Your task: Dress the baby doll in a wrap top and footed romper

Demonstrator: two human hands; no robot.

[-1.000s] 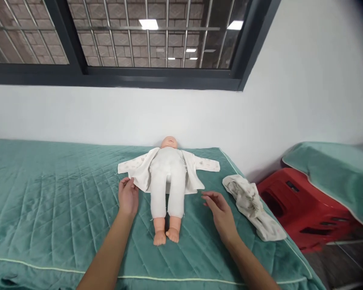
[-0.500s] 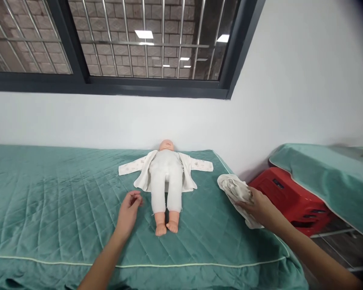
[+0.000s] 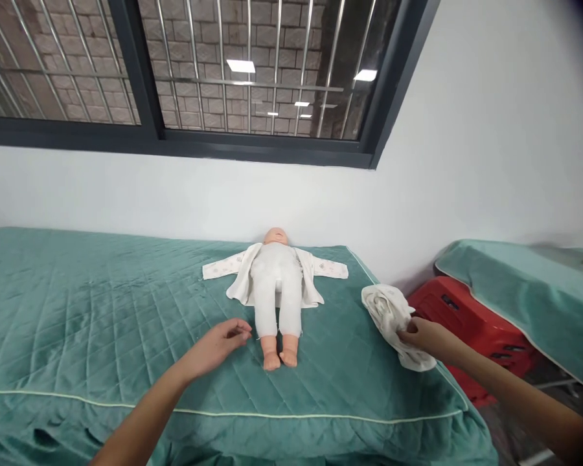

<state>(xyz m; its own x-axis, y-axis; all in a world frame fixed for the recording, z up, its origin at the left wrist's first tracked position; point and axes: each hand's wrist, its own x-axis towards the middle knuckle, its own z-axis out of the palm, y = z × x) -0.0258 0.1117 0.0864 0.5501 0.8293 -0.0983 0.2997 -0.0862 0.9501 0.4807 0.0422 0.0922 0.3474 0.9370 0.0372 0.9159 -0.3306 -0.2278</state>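
Observation:
A doll (image 3: 276, 278) lies on its back on the green quilted cover (image 3: 126, 323), feet toward me, in white leggings. Beneath its body a white patterned jacket (image 3: 315, 285) is spread open, its sleeves stretched out to both sides. Just left of the doll's lower legs is my left hand (image 3: 218, 346), fingers curved and apart, holding nothing. At the cover's right edge, my right hand (image 3: 422, 336) pinches a crumpled white cloth (image 3: 386, 310) that rests on the cover.
A red plastic stool (image 3: 461, 323) stands right of the bed, beside a second green-covered surface (image 3: 525, 278). Behind the doll are a white wall (image 3: 199, 194) and a dark-framed window with bars (image 3: 272, 145).
My left hand has moved right, nearer the doll's legs, and its fingers have spread. My right hand's grip on the cloth has shifted, and the cloth has changed shape. The view has shifted slightly.

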